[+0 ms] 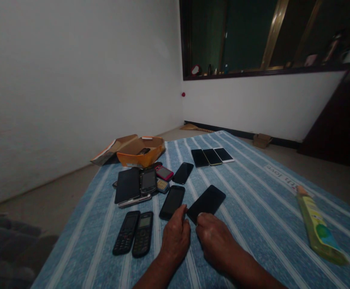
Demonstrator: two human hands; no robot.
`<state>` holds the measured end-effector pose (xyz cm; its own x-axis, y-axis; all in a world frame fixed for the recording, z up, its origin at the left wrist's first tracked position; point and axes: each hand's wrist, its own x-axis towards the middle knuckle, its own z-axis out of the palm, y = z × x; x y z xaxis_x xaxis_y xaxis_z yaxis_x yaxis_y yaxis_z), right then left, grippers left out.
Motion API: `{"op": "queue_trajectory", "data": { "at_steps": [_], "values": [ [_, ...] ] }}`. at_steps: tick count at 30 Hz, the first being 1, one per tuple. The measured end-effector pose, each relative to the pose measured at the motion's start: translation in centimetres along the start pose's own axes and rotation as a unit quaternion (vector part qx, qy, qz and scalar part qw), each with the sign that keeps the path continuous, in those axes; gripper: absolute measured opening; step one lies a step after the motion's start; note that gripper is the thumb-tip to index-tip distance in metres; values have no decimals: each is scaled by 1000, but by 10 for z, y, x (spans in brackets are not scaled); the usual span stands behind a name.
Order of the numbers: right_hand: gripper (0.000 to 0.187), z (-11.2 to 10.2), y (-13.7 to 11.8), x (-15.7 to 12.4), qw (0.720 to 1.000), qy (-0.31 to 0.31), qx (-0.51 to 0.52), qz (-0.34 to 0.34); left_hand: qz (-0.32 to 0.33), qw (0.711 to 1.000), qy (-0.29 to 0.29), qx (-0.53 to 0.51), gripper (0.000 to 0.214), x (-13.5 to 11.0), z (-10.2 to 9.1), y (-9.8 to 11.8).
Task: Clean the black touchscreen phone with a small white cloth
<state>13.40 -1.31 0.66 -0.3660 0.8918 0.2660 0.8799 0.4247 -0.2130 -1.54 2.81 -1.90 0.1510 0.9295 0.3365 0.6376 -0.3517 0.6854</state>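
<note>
My right hand (214, 237) is closed with its thumb and fingers on the lower edge of a large black smartphone (208, 202), which lies screen up and slanted. Beside that phone's lower left corner is my left hand (176, 233), fingers drawn together. Its fingertips overlap the lower right corner of a smaller black smartphone (172, 200), and what they hold, if anything, is hidden. Another black smartphone (183, 173) lies just beyond. To the left, two keypad phones (127, 233) lie side by side.
A striped blue cloth (241, 257) covers the surface. Left of my hands sits a pile of phones (127, 185), with an opened orange box (145, 159) behind it. Three smartphones (212, 157) are lined up farther back. A yellow-green bottle (319, 228) lies at the right.
</note>
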Motion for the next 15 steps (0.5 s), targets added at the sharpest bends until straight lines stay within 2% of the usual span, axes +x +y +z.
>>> {"op": "queue_trajectory", "data": {
  "at_steps": [7, 15],
  "values": [
    [24, 9, 3, 8, 998, 49, -2, -28, 6, 1000, 5, -2, 45, 0, 0, 0],
    [23, 12, 7, 30, 998, 41, 31, -41, -3, 1000, 6, -17, 42, 2, -2, 1]
  ]
}}
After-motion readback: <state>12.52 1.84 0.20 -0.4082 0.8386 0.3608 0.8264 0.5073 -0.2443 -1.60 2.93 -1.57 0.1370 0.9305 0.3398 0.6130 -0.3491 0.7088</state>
